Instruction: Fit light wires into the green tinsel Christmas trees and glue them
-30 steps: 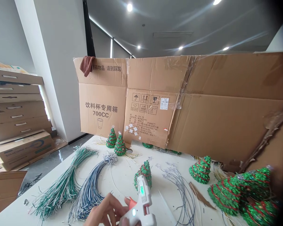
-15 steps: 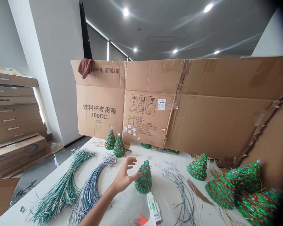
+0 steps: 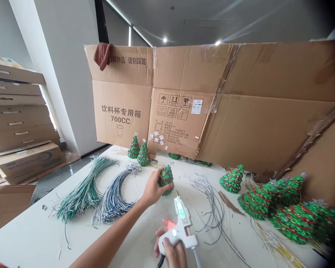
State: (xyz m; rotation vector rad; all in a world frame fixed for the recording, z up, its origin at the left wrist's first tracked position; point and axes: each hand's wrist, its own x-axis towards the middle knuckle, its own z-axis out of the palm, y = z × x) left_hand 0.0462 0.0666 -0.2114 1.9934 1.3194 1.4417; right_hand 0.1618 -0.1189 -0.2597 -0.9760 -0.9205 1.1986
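Two hands at work over a flat white desk point(image 3: 30, 238). With the left hand point(image 3: 153, 189), holds a small cone-shaped tree of glossy green tinsel wound with red garland point(image 3: 166, 175), fingers and thumb bent around the sides. Places it about midway between the desk's left and right edges, nearer the far edge than the near one; hard to tell whether touching the surface or just above.

In the right hand point(image 3: 170, 250), close to the near edge, grips a white plastic glue gun with an orange-red trigger point(image 3: 181, 227), fingers wrapped around the handle. Aims the narrow metal nozzle toward the far edge, just beside the tree's base and apparently apart from it.

Looks like the step of steadying the tree and lining up the gun, with no glue visible at the tip. Probably calls next for a firm left grip, a tilt or turn to present the chosen spot, and a short, careful approach with the nozzle, well clear of the left thumb. Best also to avoid snagging the loose grey wires with clear plastic ends point(image 3: 216, 208), toward the right edge.
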